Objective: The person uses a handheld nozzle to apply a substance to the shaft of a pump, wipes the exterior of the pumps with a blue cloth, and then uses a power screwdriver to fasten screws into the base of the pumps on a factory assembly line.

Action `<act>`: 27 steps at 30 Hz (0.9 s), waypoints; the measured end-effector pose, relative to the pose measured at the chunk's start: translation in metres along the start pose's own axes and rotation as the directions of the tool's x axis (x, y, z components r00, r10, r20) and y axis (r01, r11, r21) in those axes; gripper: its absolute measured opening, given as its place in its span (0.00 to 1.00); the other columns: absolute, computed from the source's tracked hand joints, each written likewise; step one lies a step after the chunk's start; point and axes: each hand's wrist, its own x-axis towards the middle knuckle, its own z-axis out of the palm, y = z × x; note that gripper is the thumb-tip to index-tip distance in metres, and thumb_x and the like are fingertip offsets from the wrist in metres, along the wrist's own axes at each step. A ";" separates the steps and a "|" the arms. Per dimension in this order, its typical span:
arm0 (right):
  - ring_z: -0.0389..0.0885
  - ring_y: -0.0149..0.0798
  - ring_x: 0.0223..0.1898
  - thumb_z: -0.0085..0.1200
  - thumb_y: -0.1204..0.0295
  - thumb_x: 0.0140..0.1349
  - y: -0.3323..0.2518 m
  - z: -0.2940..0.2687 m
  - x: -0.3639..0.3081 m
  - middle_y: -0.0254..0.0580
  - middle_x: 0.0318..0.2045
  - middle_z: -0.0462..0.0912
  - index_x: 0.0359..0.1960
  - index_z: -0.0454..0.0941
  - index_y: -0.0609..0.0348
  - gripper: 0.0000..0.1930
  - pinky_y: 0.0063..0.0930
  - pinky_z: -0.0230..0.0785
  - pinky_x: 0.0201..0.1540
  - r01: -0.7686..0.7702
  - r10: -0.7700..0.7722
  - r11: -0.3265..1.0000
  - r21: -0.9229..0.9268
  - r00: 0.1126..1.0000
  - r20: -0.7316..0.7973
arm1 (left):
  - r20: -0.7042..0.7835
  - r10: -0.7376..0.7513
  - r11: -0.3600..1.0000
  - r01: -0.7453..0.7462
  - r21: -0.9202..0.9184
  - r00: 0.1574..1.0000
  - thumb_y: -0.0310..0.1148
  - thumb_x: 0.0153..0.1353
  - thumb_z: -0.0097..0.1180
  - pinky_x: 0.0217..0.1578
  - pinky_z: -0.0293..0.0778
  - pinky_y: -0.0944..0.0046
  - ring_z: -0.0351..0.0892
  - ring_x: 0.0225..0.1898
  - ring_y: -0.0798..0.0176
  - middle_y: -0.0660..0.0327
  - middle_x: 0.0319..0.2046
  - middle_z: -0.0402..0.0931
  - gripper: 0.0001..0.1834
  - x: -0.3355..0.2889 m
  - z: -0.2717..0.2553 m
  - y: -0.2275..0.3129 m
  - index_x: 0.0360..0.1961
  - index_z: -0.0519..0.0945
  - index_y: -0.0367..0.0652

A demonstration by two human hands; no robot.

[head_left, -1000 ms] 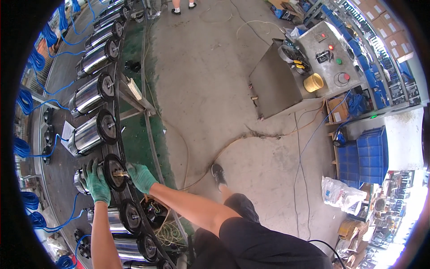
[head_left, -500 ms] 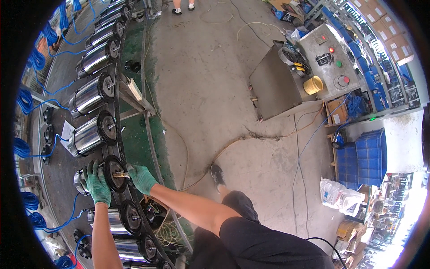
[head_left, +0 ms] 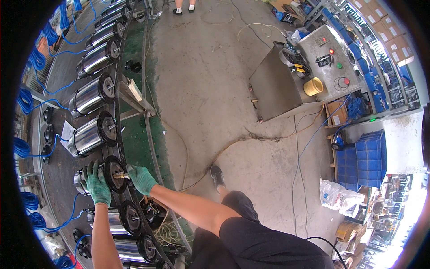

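One cylindrical steel motor (head_left: 80,181), at the lower left of the frame, lies on its side with its black end flange (head_left: 117,184) facing right. The left hand (head_left: 97,184), in a green glove, lies over the housing just behind the flange, fingers spread over the metal rather than clenched. The right hand (head_left: 142,180), likewise gloved, is curled narrow around the outer end of a slender brass-coloured piece (head_left: 120,175), which stands out from the flange's centre; the fingertips themselves are hidden.

Similar motors, such as the polished one (head_left: 93,134) just above, form a row along the dark bench (head_left: 60,179), with shafts pointing right. A white sheet of paper (head_left: 68,133) lies beside that neighbour. Blue cable coils (head_left: 21,147) line the left edge. Below the right hand, an open box (head_left: 153,211) contains dark items and wire. At the upper right, a yellow cup (head_left: 313,86) stands on a metal cabinet (head_left: 322,71); blue crates (head_left: 371,157) and a white plastic bag (head_left: 339,196) occupy the right side.
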 end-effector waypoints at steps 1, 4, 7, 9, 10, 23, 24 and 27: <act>0.58 0.64 0.33 0.44 0.55 0.77 0.000 0.000 0.000 0.69 0.31 0.79 0.43 0.80 0.71 0.25 0.45 0.68 0.37 0.000 0.000 1.000 0.005 1.000 -0.001 | 0.004 -0.004 1.000 0.004 0.000 1.000 0.42 0.77 0.43 0.74 0.38 0.44 0.54 0.75 0.47 0.59 0.68 0.69 0.20 0.000 -0.001 0.001 0.63 0.78 0.51; 0.59 0.67 0.34 0.44 0.55 0.77 0.001 0.000 0.000 0.69 0.31 0.79 0.43 0.80 0.71 0.25 0.45 0.69 0.38 0.003 -0.003 1.000 0.015 1.000 -0.004 | 0.014 -0.013 1.000 0.013 0.001 1.000 0.42 0.77 0.43 0.74 0.38 0.44 0.54 0.75 0.47 0.59 0.68 0.69 0.20 0.001 -0.002 0.003 0.63 0.78 0.51; 0.61 0.71 0.36 0.43 0.54 0.77 0.000 0.000 0.000 0.70 0.32 0.79 0.43 0.80 0.71 0.26 0.46 0.69 0.38 0.013 -0.013 1.000 0.002 1.000 -0.010 | 0.018 -0.011 1.000 0.011 0.001 1.000 0.42 0.77 0.42 0.74 0.38 0.44 0.54 0.75 0.47 0.59 0.68 0.68 0.20 0.001 -0.002 0.002 0.63 0.77 0.51; 0.62 0.72 0.38 0.43 0.54 0.77 -0.002 -0.001 -0.001 0.71 0.33 0.79 0.42 0.80 0.70 0.26 0.47 0.69 0.38 0.028 -0.029 0.999 -0.017 0.999 -0.016 | 0.012 -0.004 1.000 0.005 -0.005 1.000 0.41 0.77 0.43 0.74 0.39 0.45 0.54 0.75 0.47 0.59 0.68 0.68 0.20 0.001 -0.001 0.001 0.63 0.78 0.51; 0.62 0.72 0.38 0.43 0.54 0.77 -0.002 -0.001 -0.001 0.71 0.33 0.79 0.42 0.80 0.70 0.26 0.47 0.69 0.38 0.031 -0.031 0.999 -0.010 0.999 -0.019 | 0.010 -0.005 1.000 0.006 -0.019 1.000 0.41 0.77 0.43 0.74 0.40 0.45 0.54 0.75 0.47 0.59 0.68 0.68 0.20 0.002 -0.001 0.002 0.63 0.78 0.51; 0.62 0.70 0.35 0.43 0.55 0.77 -0.001 -0.001 0.001 0.70 0.31 0.79 0.41 0.80 0.70 0.25 0.48 0.68 0.38 0.029 -0.030 0.999 -0.018 1.000 -0.004 | -0.018 -0.007 0.999 0.007 -0.031 1.000 0.41 0.78 0.43 0.74 0.42 0.49 0.56 0.75 0.52 0.62 0.67 0.70 0.19 0.001 0.006 -0.005 0.64 0.76 0.55; 0.62 0.70 0.35 0.43 0.55 0.77 -0.001 -0.002 0.001 0.70 0.31 0.79 0.41 0.80 0.70 0.25 0.48 0.68 0.38 0.025 -0.025 1.000 -0.018 1.000 0.002 | -0.016 -0.007 0.999 0.006 -0.031 1.000 0.41 0.78 0.42 0.74 0.42 0.49 0.56 0.75 0.52 0.62 0.67 0.70 0.19 0.001 0.006 -0.005 0.64 0.76 0.55; 0.62 0.70 0.35 0.43 0.55 0.77 -0.001 -0.002 0.001 0.70 0.31 0.78 0.41 0.80 0.70 0.25 0.48 0.67 0.37 0.015 -0.015 1.000 -0.009 1.000 -0.001 | 0.015 -0.027 0.998 0.028 -0.058 1.000 0.39 0.77 0.45 0.74 0.47 0.50 0.53 0.75 0.46 0.57 0.68 0.68 0.18 0.001 -0.004 0.006 0.62 0.78 0.48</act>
